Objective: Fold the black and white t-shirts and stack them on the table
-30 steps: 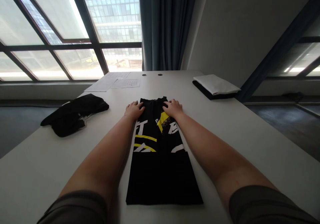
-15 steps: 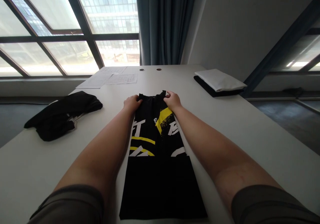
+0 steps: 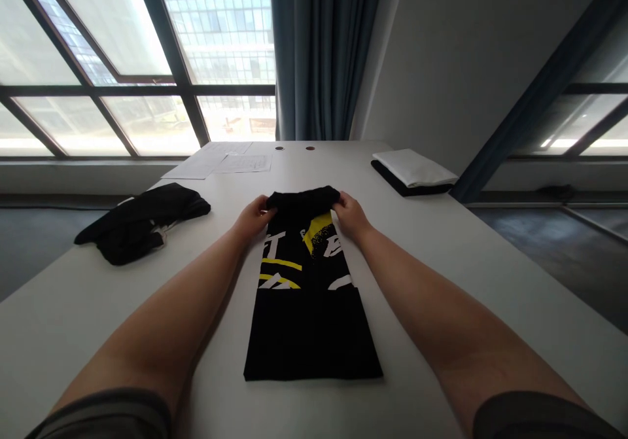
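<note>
A black shirt [image 3: 314,328] with yellow and white print lies folded into a long strip on the white table, its plain black part nearest me. At its far end the cloth is turned over into a plain black band. My left hand [image 3: 254,218] pinches the left corner of that band, thumb on top. At the right corner, my right hand [image 3: 352,213] grips the cloth the same way, some fingers hidden behind it. Both arms reach forward on either side of the shirt.
A crumpled black garment [image 3: 142,220] lies on the table [image 3: 206,400] at the left. Folded white cloth [image 3: 417,166] rests on a black piece [image 3: 392,180] at the right. Papers [image 3: 243,163] lie toward the back left, near two round cable holes. A blue curtain [image 3: 324,53] hangs behind.
The shirt's far end has been folded over toward me, covering the collar edge with a black band. Both hands have kept hold of the corners. The view has shifted slightly.
</note>
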The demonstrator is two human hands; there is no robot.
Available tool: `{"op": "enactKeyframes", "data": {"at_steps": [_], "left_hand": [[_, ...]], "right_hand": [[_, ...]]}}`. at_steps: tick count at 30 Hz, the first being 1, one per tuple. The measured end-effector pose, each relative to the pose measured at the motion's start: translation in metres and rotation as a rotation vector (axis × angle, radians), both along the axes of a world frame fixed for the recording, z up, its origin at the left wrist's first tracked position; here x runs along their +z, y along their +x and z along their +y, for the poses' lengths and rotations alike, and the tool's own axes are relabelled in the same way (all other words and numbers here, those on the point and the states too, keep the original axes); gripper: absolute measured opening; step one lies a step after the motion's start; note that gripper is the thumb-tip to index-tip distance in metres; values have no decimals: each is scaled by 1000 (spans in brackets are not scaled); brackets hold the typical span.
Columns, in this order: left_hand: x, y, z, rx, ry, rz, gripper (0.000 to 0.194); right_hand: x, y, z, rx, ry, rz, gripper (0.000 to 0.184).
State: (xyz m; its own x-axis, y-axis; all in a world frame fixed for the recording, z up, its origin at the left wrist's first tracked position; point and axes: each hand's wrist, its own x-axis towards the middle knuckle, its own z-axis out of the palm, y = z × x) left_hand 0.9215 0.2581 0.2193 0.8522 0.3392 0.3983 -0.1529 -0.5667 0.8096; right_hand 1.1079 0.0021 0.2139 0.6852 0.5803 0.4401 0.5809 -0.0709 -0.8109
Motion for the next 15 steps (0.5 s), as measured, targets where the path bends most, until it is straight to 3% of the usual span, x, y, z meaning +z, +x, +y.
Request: {"op": "enactKeyframes", "data": {"at_steps": [2,5,7,12,15], "left_hand": [[1,-23,-4,-120,126,102,22],[1,-47,-4,-234,288,194,14],[4,-55,-4,-184,353,219,10],[20,-54,-24,99,497,240,23],[25,-46,-48,99,615,159,30]], "right_hand": [[0,-14,-23,55,-105,-87,20],[1,-31,-48,216,-270,-235,35],[3,-37,-57,265,-319,-326,44],[17,-40,-60,256,-425,-457,50],[26,-37,-57,338,-457,-536,51]]}}
